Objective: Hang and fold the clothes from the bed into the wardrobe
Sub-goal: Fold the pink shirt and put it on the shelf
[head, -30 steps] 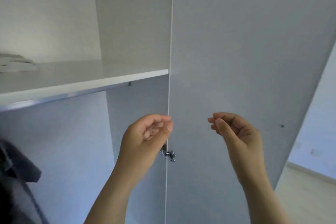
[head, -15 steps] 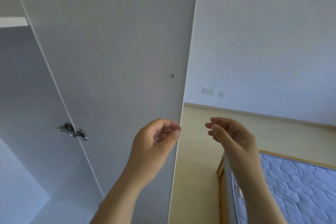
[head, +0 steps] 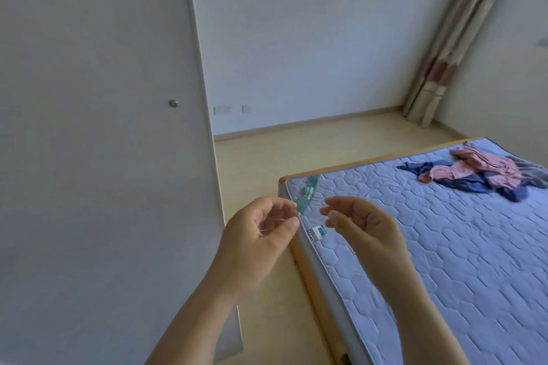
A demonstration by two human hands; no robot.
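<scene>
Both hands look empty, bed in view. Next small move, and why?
Probably step toward the crumpled pink and blue clothes pile at the far end of the lilac quilted mattress and reach with the right hand. Both it and the left hand hold nothing, and the pile lies well beyond them.

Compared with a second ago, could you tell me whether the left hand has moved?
Yes. The left hand has swung right: from the hinge edge of the wardrobe door to past its free edge, near the bed corner.
</scene>
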